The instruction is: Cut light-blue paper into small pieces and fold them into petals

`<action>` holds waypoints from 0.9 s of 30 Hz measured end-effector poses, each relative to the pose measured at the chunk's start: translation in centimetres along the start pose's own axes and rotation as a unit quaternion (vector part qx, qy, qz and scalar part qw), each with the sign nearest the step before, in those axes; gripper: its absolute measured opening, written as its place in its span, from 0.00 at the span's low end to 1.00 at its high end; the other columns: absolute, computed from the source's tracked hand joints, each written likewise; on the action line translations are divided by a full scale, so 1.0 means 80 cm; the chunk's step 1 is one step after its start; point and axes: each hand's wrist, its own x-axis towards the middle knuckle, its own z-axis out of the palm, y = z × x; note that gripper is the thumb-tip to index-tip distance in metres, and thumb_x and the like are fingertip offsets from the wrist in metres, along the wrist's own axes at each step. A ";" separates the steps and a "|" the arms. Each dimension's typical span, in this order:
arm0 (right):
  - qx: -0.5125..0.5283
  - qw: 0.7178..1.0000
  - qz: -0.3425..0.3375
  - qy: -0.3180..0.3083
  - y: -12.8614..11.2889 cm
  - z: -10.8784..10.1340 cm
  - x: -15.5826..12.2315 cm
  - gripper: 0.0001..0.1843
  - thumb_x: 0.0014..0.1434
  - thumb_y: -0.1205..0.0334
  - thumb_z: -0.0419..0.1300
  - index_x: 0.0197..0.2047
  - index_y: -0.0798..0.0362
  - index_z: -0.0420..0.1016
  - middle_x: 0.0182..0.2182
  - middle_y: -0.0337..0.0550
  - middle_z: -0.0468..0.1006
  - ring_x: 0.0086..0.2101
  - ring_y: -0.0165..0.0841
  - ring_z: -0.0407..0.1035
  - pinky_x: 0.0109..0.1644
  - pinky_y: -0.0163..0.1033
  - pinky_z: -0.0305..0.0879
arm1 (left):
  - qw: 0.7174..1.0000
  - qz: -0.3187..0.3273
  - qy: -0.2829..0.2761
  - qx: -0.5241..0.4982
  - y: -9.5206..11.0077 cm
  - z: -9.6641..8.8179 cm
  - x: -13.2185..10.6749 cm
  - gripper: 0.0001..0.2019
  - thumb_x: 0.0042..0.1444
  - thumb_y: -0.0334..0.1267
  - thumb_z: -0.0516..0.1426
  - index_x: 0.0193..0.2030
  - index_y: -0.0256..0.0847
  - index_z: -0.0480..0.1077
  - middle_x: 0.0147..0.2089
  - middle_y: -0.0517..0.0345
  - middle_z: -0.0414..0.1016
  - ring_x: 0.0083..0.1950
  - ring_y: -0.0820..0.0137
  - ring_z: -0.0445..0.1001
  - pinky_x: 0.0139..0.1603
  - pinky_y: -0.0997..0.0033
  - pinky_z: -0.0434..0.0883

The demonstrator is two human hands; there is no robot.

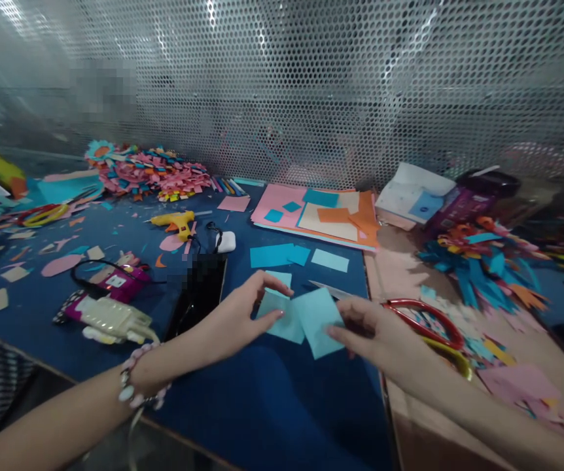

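Observation:
My left hand (243,314) pinches one light-blue paper square (281,316) between thumb and fingers above the dark blue table top (272,405). My right hand (373,327) pinches a second light-blue paper square (318,317) that overlaps the first one's right edge. A beaded bracelet (137,383) circles my left wrist. Red-and-yellow scissors (429,324) lie just right of my right hand, their blade pointing left behind the papers.
More blue squares (282,255) lie beyond the hands, before a stack of pink and orange sheets (321,216). A yellow glue gun (176,221), a black phone (198,288), paper scraps (154,173) and cut paper flowers (483,261) surround the spot. A perforated metal screen (311,85) closes the back.

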 end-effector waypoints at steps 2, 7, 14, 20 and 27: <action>-0.001 0.999 -0.037 0.033 -0.004 -0.027 0.015 0.13 0.53 0.52 0.60 0.37 0.52 0.67 0.31 0.40 0.75 0.28 0.29 0.68 0.29 0.33 0.65 | 0.999 -0.006 0.003 0.040 0.001 -0.012 0.007 0.10 0.59 0.39 0.53 0.46 0.41 0.64 0.48 0.53 0.71 0.46 0.67 0.70 0.45 0.65 0.68; -0.091 0.986 -0.074 0.122 -0.001 -0.108 0.071 0.19 0.47 0.47 0.65 0.33 0.55 0.71 0.30 0.43 0.77 0.28 0.31 0.70 0.27 0.34 0.63 | 0.989 0.012 -0.086 0.116 0.005 -0.055 0.042 0.14 0.57 0.40 0.55 0.49 0.41 0.63 0.50 0.52 0.71 0.46 0.67 0.70 0.44 0.67 0.66; -0.234 0.960 -0.030 0.151 -0.005 -0.161 0.157 0.15 0.53 0.57 0.62 0.40 0.59 0.74 0.29 0.48 0.78 0.26 0.32 0.70 0.24 0.33 0.60 | 0.955 0.031 -0.224 0.192 -0.004 -0.069 0.087 0.26 0.53 0.38 0.57 0.59 0.42 0.60 0.45 0.53 0.76 0.37 0.69 0.72 0.35 0.72 0.65; -0.367 0.893 -0.059 0.255 -0.010 -0.154 0.191 0.23 0.53 0.60 0.62 0.49 0.68 0.69 0.45 0.66 0.73 0.47 0.50 0.67 0.45 0.46 0.63 | 0.936 0.119 -0.202 0.264 -0.010 -0.056 0.100 0.27 0.55 0.33 0.56 0.62 0.40 0.58 0.47 0.51 0.74 0.39 0.69 0.71 0.39 0.72 0.64; -0.394 0.877 -0.157 0.225 -0.032 -0.077 0.141 0.17 0.61 0.59 0.52 0.50 0.58 0.70 0.40 0.50 0.78 0.38 0.37 0.71 0.42 0.39 0.63 | 0.919 0.170 -0.222 0.277 -0.008 -0.039 0.122 0.34 0.51 0.30 0.60 0.64 0.33 0.54 0.49 0.44 0.72 0.47 0.62 0.72 0.45 0.67 0.67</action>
